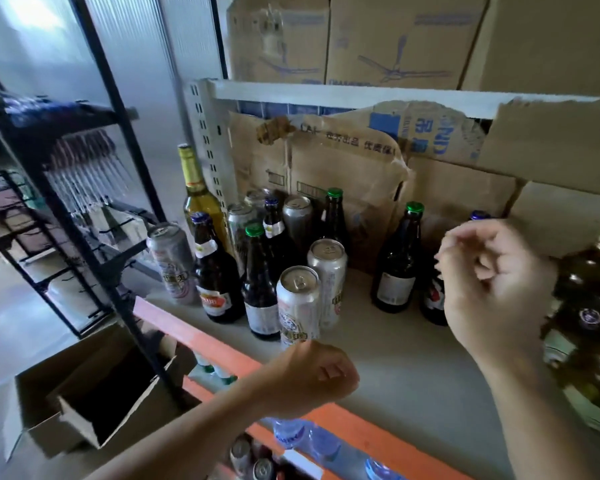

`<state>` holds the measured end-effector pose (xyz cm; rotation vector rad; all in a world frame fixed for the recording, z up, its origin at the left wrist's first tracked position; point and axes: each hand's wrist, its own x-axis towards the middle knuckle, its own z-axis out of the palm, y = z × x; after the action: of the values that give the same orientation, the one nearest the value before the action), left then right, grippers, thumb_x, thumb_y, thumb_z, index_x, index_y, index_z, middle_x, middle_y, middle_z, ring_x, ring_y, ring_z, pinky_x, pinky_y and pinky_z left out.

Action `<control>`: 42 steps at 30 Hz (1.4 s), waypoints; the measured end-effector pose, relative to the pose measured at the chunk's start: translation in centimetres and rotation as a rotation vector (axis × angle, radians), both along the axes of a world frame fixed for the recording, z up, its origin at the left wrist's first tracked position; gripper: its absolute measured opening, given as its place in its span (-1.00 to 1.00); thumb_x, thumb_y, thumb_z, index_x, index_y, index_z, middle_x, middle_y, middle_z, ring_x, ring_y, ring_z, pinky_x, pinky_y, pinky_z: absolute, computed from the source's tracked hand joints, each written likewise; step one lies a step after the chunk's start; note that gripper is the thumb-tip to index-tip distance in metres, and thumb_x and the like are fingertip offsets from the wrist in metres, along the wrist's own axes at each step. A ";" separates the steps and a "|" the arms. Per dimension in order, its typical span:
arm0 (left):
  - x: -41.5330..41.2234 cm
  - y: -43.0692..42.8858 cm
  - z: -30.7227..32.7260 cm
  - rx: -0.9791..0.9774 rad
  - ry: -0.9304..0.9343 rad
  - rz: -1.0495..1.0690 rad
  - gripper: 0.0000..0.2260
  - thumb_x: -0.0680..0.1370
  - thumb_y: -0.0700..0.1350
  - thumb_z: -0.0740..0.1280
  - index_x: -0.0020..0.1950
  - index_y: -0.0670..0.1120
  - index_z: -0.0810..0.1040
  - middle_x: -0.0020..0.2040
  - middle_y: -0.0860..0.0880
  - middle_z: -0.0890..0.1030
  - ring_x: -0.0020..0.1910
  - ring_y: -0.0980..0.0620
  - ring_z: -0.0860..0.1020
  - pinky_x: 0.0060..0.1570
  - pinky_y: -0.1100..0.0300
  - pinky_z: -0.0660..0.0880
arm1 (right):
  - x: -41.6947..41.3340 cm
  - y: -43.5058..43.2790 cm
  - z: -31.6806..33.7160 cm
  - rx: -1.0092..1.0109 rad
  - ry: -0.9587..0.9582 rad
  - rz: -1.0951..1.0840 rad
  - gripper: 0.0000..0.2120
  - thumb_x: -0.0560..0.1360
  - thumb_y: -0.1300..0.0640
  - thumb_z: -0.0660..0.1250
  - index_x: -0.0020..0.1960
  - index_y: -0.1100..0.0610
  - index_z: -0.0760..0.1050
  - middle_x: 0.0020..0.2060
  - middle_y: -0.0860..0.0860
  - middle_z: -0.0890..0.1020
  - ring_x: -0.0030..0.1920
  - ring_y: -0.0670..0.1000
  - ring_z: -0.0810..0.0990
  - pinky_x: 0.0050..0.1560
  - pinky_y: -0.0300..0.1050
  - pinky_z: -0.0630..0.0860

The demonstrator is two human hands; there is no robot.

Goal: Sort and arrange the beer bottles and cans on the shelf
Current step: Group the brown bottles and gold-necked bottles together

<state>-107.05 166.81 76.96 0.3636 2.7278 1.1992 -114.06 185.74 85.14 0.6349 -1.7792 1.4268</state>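
On the grey shelf (388, 362) a mixed cluster stands at the left: brown bottles with a blue cap (215, 271) and a green cap (257, 278), silver cans (298, 303) (329, 271) (172, 261), and more cans and bottles behind. A tall golden bottle (197, 192) rises at the back left. Apart to the right stands a brown green-capped bottle (397, 261). My right hand (492, 282), blurred, fingers loosely bent and holding nothing, hovers in front of a dark red-labelled bottle (432, 303). My left hand (309, 375) is curled, empty, just below the front can.
Torn cardboard boxes (343, 168) line the back of the shelf, and more sit on the level above. Large golden bottles (589, 323) crowd the right edge. An orange beam (219, 348) fronts the shelf, with water bottles (291, 433) below. An open carton (94, 403) and a black rack (66, 209) stand left.
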 end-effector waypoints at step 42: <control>-2.3 -13.8 -3.8 0.148 -0.085 -0.079 -0.91 0.50 -0.16 0.34 -0.12 -0.09 0.64 -0.24 -0.08 0.69 -0.26 0.04 0.66 -0.24 0.28 0.53 | -0.2 -12.2 -6.6 0.309 -0.691 0.092 -0.45 0.18 -0.26 0.47 0.11 -0.09 0.54 -0.02 -0.19 0.66 0.01 -0.22 0.61 0.04 -0.26 0.50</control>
<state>-109.30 153.03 73.14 0.4230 2.5367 1.3661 -114.23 173.53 78.52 0.3971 -2.5726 1.5615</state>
